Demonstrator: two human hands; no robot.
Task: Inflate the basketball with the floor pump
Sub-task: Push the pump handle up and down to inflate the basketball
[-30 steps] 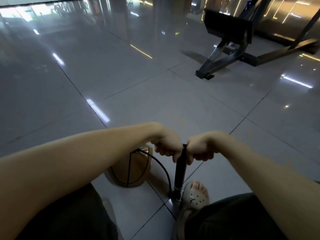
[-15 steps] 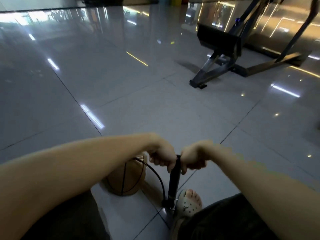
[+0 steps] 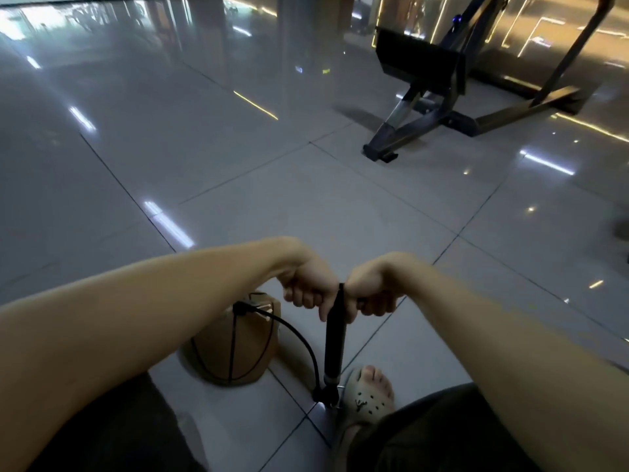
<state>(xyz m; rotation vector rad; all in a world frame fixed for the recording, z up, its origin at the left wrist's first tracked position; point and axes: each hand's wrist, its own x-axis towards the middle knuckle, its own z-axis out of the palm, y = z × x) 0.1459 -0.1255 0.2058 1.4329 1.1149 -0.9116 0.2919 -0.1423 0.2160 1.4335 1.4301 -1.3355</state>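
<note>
A black floor pump (image 3: 334, 345) stands upright on the tiled floor. My left hand (image 3: 308, 287) and my right hand (image 3: 371, 289) are both closed around its handle, one on each side of the barrel top. A black hose (image 3: 299, 335) curves from the pump's base up to the top of a tan, partly flat basketball (image 3: 235, 349) lying just left of the pump. A foot in a pale clog (image 3: 366, 400) rests on the pump's base at the right. My left forearm hides part of the ball.
Glossy grey floor tiles (image 3: 306, 206) stretch ahead. A dark metal gym machine frame (image 3: 429, 107) stands at the back right. Dark shorts (image 3: 425, 437) cover my legs at the bottom edge.
Both hands stay on the handle. The handle sits about as close to the barrel top as before, while the view has tilted up and shifted slightly.
</note>
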